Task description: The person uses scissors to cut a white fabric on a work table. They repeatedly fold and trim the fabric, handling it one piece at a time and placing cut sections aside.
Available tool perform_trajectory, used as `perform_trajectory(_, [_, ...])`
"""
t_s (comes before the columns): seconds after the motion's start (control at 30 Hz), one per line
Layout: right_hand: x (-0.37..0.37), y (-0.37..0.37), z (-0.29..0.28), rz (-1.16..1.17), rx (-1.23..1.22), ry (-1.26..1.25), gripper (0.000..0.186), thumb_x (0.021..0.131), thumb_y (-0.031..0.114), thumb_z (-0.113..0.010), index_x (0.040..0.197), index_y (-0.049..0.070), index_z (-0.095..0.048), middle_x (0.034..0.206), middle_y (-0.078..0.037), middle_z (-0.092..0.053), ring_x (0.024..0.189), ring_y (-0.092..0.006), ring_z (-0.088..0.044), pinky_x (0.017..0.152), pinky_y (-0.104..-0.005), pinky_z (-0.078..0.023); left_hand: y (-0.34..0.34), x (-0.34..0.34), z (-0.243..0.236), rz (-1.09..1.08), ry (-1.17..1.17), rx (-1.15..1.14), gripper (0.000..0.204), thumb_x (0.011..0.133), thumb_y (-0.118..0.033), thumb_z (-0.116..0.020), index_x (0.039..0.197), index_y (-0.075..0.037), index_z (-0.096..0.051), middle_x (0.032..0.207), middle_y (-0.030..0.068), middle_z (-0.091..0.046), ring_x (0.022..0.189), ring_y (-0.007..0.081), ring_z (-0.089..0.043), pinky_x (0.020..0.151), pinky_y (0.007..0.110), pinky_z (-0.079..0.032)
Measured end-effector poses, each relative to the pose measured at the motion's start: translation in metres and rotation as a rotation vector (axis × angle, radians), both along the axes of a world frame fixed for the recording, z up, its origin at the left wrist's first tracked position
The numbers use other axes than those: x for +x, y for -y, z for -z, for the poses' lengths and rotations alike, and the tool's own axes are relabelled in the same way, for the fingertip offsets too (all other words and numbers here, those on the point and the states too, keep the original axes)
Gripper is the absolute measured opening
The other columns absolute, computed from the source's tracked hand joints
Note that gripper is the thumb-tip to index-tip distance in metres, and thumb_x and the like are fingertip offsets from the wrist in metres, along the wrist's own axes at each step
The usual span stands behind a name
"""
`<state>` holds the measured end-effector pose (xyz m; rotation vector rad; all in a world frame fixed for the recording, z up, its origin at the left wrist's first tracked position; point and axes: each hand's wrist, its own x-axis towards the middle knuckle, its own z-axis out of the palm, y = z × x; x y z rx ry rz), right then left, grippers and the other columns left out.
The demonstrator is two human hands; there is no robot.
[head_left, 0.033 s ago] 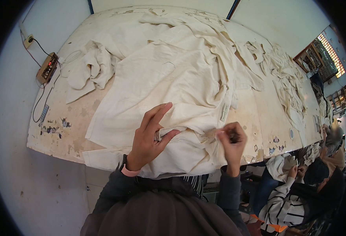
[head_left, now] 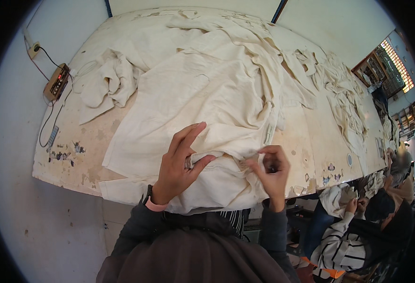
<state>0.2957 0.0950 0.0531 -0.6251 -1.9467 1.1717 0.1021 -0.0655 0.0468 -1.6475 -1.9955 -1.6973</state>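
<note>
A large cream cloth garment (head_left: pixel 193 94) lies rumpled on the worn table before me, with a small label (head_left: pixel 270 133) along its right side. My left hand (head_left: pixel 179 165) grips a folded edge of it between thumb and fingers, index finger raised. My right hand (head_left: pixel 272 172) is at the cloth just to the right, its thumb and index finger bent toward the fold; its other fingers are curled around something small and dark that I cannot make out.
More cream pieces (head_left: pixel 110 80) lie left and right (head_left: pixel 344 113) on the table (head_left: pixel 302 151). A wired box (head_left: pixel 56 80) and remote (head_left: pixel 53 135) are at the left edge. At lower right, co-workers (head_left: pixel 339 245) handle cloth.
My right hand has moved slightly left and up, its thumb closer to the held fold. My left hand stays in place on the cloth.
</note>
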Motion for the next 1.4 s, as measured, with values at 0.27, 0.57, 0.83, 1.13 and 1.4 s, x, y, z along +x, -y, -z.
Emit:
perform_trajectory(0.27, [-0.019,-0.019,0.004,0.146,-0.192,-0.331,0.002,0.096,0.001,-0.066,0.096,0.0,-0.068,0.081,0.0,-0.067,0.073,-0.0054,-0.057,0.065,-0.0217,-0.043,-0.001,-0.015,-0.001,-0.024,0.183,-0.057,0.074,0.087,-0.012,-0.084,0.152,-0.006,-0.048,0.154,0.0135,-0.05,0.104,0.0167,-0.063,0.063,0.025,-0.05])
perform_trajectory(0.57, [-0.044,0.002,0.004,-0.181,0.571,0.214,0.036,0.074,-0.006,-0.064,0.105,0.008,-0.077,0.089,-0.008,-0.076,0.066,-0.0105,-0.061,0.062,-0.0245,-0.045,-0.006,-0.019,0.001,0.039,0.158,0.004,0.077,0.088,-0.011,-0.083,0.154,-0.005,-0.045,0.153,0.0139,-0.05,0.083,0.0116,-0.056,0.061,0.024,-0.047])
perform_trajectory(0.83, [-0.01,-0.036,0.016,-0.092,-0.205,-0.264,0.017,0.094,0.014,-0.075,0.106,0.003,-0.073,0.084,0.004,-0.066,0.073,-0.0084,-0.058,0.066,-0.0237,-0.046,0.004,-0.03,0.016,0.032,0.434,-0.046,0.079,0.085,-0.008,-0.085,0.154,-0.008,-0.047,0.152,0.0089,-0.05,0.097,0.0065,-0.057,0.07,0.021,-0.048])
perform_trajectory(1.13, [0.016,-0.054,0.01,0.283,0.324,0.038,0.045,0.074,-0.021,-0.052,0.107,0.004,-0.068,0.098,-0.004,-0.07,0.084,-0.0106,-0.067,0.068,-0.0237,-0.051,0.045,-0.031,0.038,0.18,0.041,-0.5,0.091,0.067,-0.03,-0.097,0.143,-0.003,-0.055,0.141,0.0137,-0.057,0.126,0.0307,-0.058,0.105,0.04,-0.046])
perform_trajectory(1.4, [0.077,-0.115,-0.026,0.223,0.214,-0.103,0.021,0.091,-0.006,-0.068,0.111,-0.003,-0.067,0.107,-0.007,-0.072,0.086,-0.0093,-0.062,0.072,-0.0223,-0.05,0.128,-0.083,0.02,-0.003,-0.123,-0.611,0.05,0.064,-0.028,-0.095,0.103,-0.009,-0.072,0.105,0.0076,-0.065,0.096,0.0301,-0.059,0.085,0.04,-0.048])
